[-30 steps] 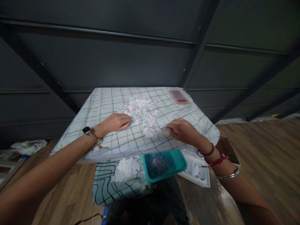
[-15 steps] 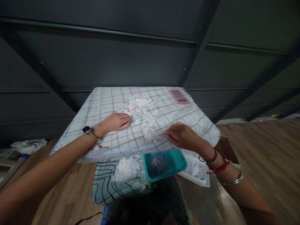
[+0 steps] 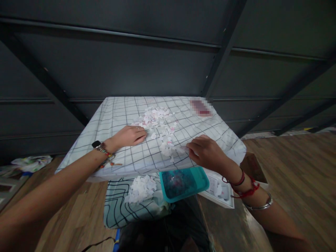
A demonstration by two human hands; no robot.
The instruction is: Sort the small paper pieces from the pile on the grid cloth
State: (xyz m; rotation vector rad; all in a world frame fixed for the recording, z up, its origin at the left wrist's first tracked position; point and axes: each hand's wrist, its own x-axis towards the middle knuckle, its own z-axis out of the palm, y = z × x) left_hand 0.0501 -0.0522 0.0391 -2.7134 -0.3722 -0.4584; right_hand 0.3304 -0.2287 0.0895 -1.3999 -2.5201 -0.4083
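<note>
A loose pile of small white scraps (image 3: 156, 115), some with pink marks, lies on the checked cloth (image 3: 126, 157) over the table. My left hand (image 3: 131, 135) rests on the cloth at the pile's near left edge. Its fingers are curled together, and what they hold, if anything, is hidden. Just right of a smaller heap of pale scraps (image 3: 167, 148), my right hand (image 3: 203, 150) is closed in a pinch. A thin whitish scrap (image 3: 183, 149) shows at its fingertips.
Below the table edge, a teal tray (image 3: 202, 180) holds dark, partly reddish contents. Beside it, more white scraps (image 3: 141, 189) are heaped on a patterned green cloth (image 3: 115, 206). An open white box (image 3: 220, 192) stands to the right. A blurred dark-red item (image 3: 201, 107) lies at the table's far right.
My right hand has shifted slightly right and up, away from the small heap. The left hand stays in place.
</note>
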